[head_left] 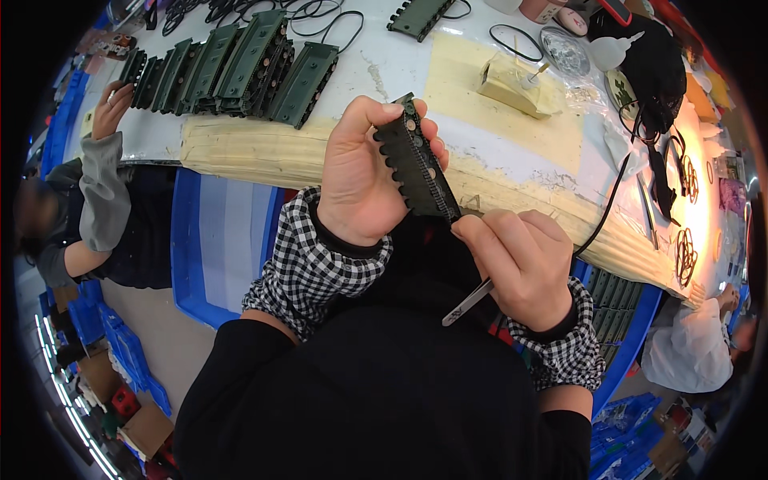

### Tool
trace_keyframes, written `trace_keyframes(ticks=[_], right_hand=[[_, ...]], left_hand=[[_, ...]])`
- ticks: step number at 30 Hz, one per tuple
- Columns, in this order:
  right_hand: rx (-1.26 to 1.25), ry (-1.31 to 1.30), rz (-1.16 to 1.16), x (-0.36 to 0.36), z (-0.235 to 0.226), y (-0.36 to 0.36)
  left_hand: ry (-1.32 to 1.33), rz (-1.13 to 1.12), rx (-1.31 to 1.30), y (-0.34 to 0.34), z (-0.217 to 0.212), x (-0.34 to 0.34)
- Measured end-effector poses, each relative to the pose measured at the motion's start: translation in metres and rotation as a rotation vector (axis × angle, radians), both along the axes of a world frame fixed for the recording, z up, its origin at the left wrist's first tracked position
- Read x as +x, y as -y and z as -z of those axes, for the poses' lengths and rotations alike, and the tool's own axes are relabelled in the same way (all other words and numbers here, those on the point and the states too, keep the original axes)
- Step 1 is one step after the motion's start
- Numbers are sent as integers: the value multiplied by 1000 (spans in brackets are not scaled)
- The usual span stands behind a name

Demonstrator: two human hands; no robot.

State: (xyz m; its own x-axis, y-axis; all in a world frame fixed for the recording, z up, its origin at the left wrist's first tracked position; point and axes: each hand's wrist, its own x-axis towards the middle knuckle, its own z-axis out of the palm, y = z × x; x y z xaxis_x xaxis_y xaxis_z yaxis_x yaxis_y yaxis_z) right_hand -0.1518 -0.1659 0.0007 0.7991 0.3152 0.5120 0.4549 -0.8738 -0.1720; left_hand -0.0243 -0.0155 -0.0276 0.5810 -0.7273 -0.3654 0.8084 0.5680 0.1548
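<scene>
My left hand (362,178) grips a dark green ribbed plastic strip (416,160) with round studs, holding it upright and tilted in front of my chest. My right hand (524,264) is closed on a thin metal tool (468,302), and its fingertips touch the strip's lower end. Both wrists wear black-and-white checked cuffs over black sleeves. The tool's working tip is hidden behind my fingers.
A white worktable (384,72) with a taped front edge carries a row of similar green strips (240,68), black rubber rings (336,24), a yellowish block (512,84) and a squeeze bottle (612,50). Another person's arm (100,184) rests at left; a blue crate (220,240) sits below.
</scene>
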Motion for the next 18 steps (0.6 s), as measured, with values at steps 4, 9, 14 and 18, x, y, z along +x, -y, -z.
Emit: trace_keyframes(ticks=[4, 9, 14, 18], right_hand=[[184, -31, -10, 4, 10, -1], [517, -36, -16, 9, 20, -6], [518, 33, -15, 10, 21, -8], [713, 14, 100, 10, 17, -13]], left_hand=[[-52, 10, -18, 1, 0, -1], [-68, 34, -54, 1, 0, 2], [-95, 79, -140, -1, 2, 4], [-82, 53, -154, -1, -1, 6]])
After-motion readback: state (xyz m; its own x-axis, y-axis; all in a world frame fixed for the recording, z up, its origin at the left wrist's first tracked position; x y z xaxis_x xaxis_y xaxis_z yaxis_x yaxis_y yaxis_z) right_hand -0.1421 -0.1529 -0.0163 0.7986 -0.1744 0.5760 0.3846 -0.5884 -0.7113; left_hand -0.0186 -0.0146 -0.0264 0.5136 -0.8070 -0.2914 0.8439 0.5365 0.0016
